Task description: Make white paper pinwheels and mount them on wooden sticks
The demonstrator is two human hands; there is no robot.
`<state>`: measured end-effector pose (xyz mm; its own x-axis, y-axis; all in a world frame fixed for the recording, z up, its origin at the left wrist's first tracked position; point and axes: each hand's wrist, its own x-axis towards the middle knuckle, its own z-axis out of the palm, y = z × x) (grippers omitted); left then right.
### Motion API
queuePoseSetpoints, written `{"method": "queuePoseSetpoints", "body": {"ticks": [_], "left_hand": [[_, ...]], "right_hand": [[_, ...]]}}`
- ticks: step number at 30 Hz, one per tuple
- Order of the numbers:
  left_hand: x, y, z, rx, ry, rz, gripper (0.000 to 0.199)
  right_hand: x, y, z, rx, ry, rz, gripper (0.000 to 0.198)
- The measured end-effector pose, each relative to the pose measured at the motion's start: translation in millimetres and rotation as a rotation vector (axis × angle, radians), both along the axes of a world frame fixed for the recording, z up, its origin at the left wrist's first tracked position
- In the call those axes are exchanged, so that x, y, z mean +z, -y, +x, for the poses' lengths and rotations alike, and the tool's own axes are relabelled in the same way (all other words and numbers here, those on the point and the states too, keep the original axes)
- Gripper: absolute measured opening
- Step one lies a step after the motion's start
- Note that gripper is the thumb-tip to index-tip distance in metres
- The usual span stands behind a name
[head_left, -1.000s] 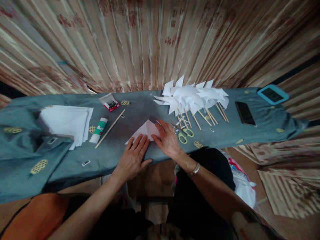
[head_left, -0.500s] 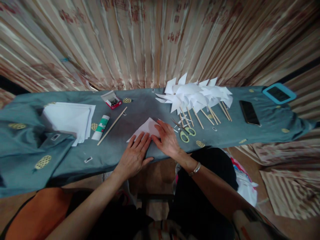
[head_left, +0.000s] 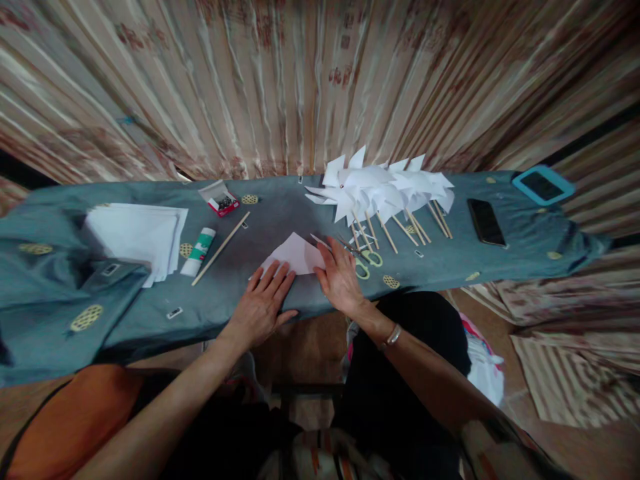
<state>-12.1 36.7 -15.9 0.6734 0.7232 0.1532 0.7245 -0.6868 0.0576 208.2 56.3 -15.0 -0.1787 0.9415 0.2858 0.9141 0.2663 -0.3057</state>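
Observation:
A folded piece of white paper (head_left: 296,254) lies on the cloth-covered table, its peak pointing away from me. My left hand (head_left: 264,300) rests flat on its left corner, fingers stretched out. At the paper's right corner is my right hand (head_left: 342,275), its fingers extended and touching the edge. A thin pale sliver shows by the right fingertips; I cannot tell if it is part of the same paper. Scissors with green handles (head_left: 369,261) lie just beyond the right hand, beside narrow white paper scraps (head_left: 363,237).
White paper pinwheels (head_left: 385,190) on wooden sticks lie at the back right, with a black phone (head_left: 486,222) and a blue-framed device (head_left: 544,185) beyond. On the left are a paper stack (head_left: 135,237), a glue stick (head_left: 199,252), a loose stick (head_left: 221,249) and a red box (head_left: 220,199).
My hands have moved apart along the paper's near edge, the right one sliding right toward the scissors. More of the paper shows between them. The whole view has shifted slightly.

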Motion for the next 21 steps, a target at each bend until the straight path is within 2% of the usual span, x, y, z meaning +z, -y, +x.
{"method": "queuePoseSetpoints", "body": {"ticks": [7, 12, 18, 21], "left_hand": [[6.3, 13, -23, 0.028, 0.003, 0.003, 0.070], [7.5, 23, -38, 0.032, 0.040, 0.032, 0.068], [6.1, 25, -39, 0.046, 0.053, 0.027, 0.068], [5.3, 26, -37, 0.060, 0.062, 0.017, 0.069]], "right_hand": [[-1, 9, 25, -0.104, -0.001, 0.059, 0.051], [-1, 8, 28, -0.104, -0.004, 0.066, 0.052], [-7, 8, 31, -0.110, -0.048, 0.044, 0.059], [-4, 7, 34, -0.108, -0.092, 0.060, 0.062]]}}
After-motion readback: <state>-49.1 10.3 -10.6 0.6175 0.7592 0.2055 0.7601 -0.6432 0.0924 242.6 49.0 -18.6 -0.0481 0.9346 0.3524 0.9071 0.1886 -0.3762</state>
